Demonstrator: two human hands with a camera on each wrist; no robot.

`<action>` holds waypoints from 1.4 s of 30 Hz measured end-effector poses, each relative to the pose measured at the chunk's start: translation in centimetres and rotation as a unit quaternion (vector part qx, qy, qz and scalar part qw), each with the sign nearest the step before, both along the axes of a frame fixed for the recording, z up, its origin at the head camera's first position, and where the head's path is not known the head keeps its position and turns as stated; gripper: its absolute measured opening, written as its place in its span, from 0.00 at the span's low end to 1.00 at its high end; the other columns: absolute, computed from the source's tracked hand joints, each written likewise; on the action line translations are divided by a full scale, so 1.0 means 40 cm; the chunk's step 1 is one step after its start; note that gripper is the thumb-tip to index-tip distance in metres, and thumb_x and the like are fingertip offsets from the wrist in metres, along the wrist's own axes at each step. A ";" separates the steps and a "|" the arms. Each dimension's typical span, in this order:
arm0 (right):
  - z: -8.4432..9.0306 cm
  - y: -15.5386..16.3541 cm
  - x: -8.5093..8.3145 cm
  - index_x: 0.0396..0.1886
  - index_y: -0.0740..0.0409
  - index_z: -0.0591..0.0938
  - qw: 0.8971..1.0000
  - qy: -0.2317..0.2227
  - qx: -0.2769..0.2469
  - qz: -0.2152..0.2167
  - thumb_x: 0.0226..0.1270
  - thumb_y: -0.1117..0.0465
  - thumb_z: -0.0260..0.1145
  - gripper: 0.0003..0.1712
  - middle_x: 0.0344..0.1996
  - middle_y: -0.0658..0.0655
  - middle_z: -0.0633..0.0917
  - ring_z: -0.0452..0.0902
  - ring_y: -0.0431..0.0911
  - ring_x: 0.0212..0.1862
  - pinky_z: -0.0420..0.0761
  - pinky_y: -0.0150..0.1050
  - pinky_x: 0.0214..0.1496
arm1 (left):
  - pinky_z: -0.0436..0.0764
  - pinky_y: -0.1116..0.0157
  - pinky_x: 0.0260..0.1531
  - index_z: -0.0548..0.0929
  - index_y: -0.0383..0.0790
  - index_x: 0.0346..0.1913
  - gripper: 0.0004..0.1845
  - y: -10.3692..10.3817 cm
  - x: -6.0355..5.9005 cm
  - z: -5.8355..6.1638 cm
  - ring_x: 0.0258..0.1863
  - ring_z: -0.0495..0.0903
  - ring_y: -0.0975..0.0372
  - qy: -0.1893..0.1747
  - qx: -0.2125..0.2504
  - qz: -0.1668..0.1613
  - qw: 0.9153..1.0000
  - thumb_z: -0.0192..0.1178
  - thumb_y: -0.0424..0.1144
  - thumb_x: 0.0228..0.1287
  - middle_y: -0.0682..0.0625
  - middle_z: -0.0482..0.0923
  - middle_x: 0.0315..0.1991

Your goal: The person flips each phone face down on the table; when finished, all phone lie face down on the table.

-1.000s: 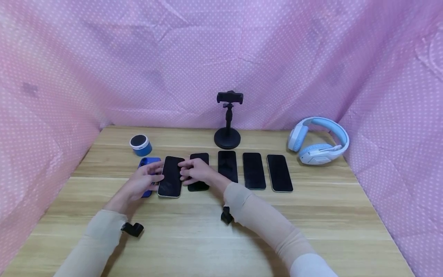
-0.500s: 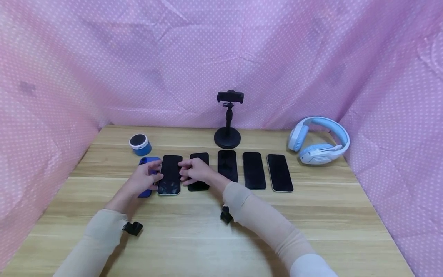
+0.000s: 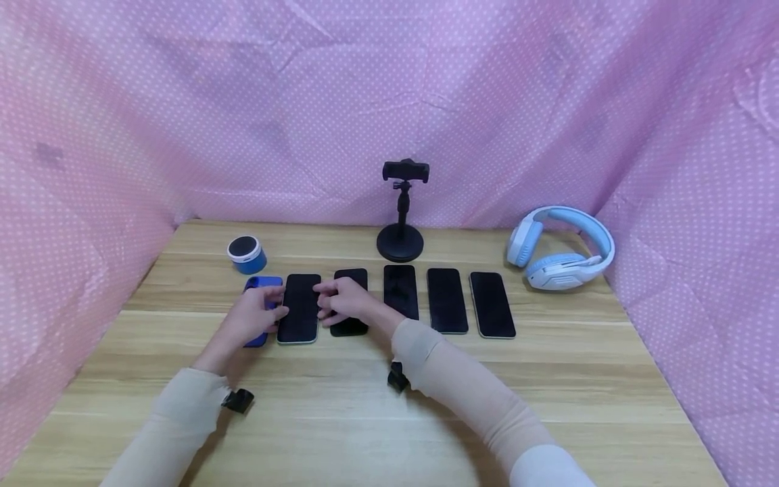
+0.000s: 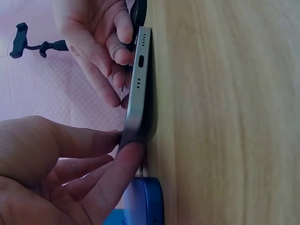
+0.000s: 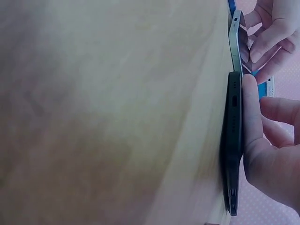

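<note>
Head view: 6 phones in a row across the middle of the table [image 3: 608, 379], parallel to its far edge. Both hands sit on the 2nd phone [image 3: 299, 308] from the left end. Left hand [image 3: 251, 318] has its fingers on that phone's left edge, lying over the blue phone [image 3: 258, 287] at the row's left end. Right hand [image 3: 343, 302] has fingertips on its right edge, lying over the 3rd phone [image 3: 350, 277]. Fingers bent, each side pinching an edge. Blue speaker [image 3: 247, 254] toward the far-left corner, stand [image 3: 400, 230] at the far edge centre, headphones [image 3: 562, 247] toward the far-right corner. Other 3 phones lie flat to the right, untouched. Pink dotted cloth [image 3: 389, 95] on 3 sides.

Left wrist view: the phone [image 4: 137, 93] seen end-on, port visible, its near corner raised slightly off the wood. Left thumb and fingers [image 4: 122, 164] pinch one long side, right fingers [image 4: 119, 44] curl onto the other. Blue phone [image 4: 143, 201] just beside it, flat.

Right wrist view: blurred. Dark 3rd phone [image 5: 233, 140] flat at the table edge of frame, right hand [image 5: 267, 154] resting on it with the thumb along its top face. Beyond it, the held phone [image 5: 236, 40] is tilted, left hand's fingers [image 5: 272, 37] on it.
</note>
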State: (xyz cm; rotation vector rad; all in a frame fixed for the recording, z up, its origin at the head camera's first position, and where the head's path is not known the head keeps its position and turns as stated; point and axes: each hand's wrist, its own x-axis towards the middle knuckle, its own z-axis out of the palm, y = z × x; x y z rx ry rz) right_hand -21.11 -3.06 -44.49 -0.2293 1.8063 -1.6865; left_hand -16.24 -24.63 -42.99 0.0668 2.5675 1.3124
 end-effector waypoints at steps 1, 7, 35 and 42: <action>0.000 0.000 0.001 0.69 0.68 0.74 1.000 0.000 0.000 0.000 0.73 0.75 0.59 0.26 0.39 0.57 0.80 0.84 0.49 0.36 0.89 0.44 0.41 | 0.88 0.58 0.38 0.65 0.19 0.70 0.29 0.001 0.001 0.001 0.55 0.81 0.39 0.003 -0.003 0.000 1.000 0.60 0.27 0.71 0.23 0.71 0.63; 0.000 0.000 0.002 0.69 0.69 0.74 1.000 0.001 0.001 0.001 0.74 0.75 0.58 0.25 0.38 0.58 0.80 0.83 0.48 0.35 0.89 0.43 0.41 | 0.88 0.58 0.39 0.65 0.19 0.70 0.29 0.002 0.007 0.004 0.50 0.83 0.42 0.006 -0.007 0.002 1.000 0.60 0.24 0.68 0.23 0.71 0.63; 0.025 -0.009 -0.022 0.73 0.68 0.69 1.000 -0.021 0.011 0.021 0.76 0.70 0.59 0.28 0.50 0.62 0.84 0.84 0.50 0.37 0.88 0.46 0.43 | 0.88 0.59 0.40 0.67 0.22 0.70 0.29 -0.016 0.004 -0.006 0.49 0.84 0.47 0.001 0.022 0.032 0.999 0.61 0.25 0.69 0.27 0.72 0.64; 0.032 -0.021 0.002 0.72 0.67 0.70 0.995 -0.062 -0.078 0.006 0.76 0.67 0.61 0.28 0.63 0.65 0.79 0.84 0.55 0.53 0.85 0.51 0.54 | 0.84 0.46 0.49 0.72 0.23 0.67 0.25 -0.055 0.024 0.026 0.51 0.83 0.41 0.114 -0.068 0.013 0.991 0.62 0.29 0.70 0.29 0.79 0.57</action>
